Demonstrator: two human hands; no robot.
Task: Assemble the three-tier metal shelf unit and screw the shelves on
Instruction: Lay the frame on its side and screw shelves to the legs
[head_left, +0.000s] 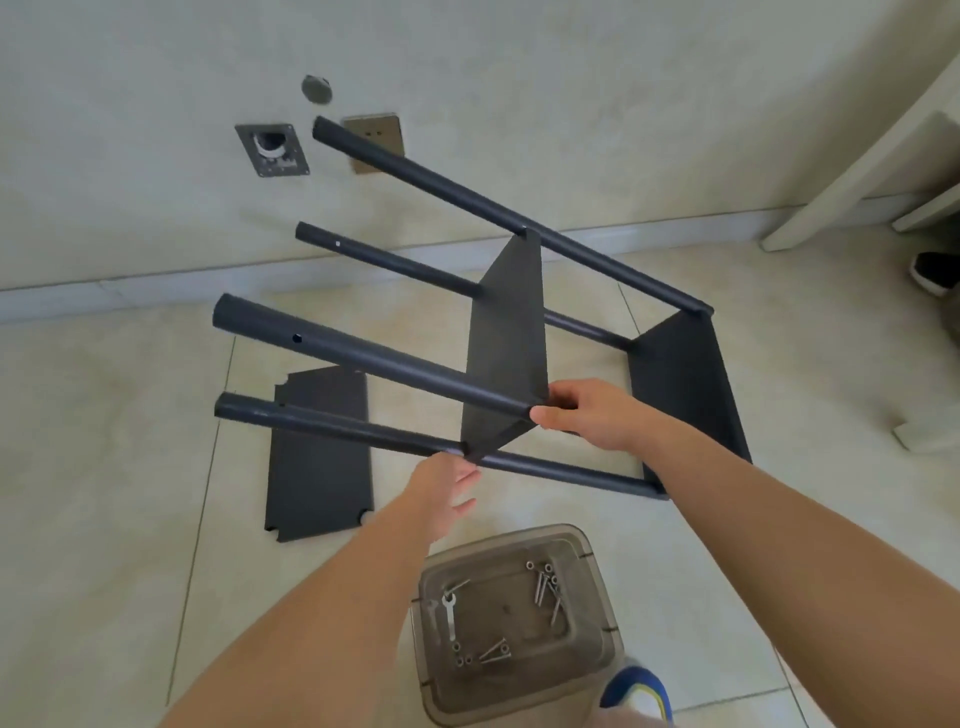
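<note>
- Nearest the viewer, below the black metal shelf frame (519, 332), a translucent brown plastic tub (511, 618) holding silver bolts (545, 582) is seen.
- At the frame's middle shelf, one tube is gripped by the right hand (592, 415); the left hand (447, 488) is held loosely open, fingertips touching the lower tube.
- Left of the frame, the loose third black shelf panel (319, 457) lies flat, nearer the left hand.
- The tubes' long axes run away leftward, open-ended.

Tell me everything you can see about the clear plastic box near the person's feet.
The plastic box is a smoky, see-through tub with rounded corners. It stands upright and open on the tiled floor, below the hands, and neither hand touches it. Inside lie a small flat wrench, several long screws and some nuts, loosely scattered on its bottom. A blue shoe is close to its right side.
</note>
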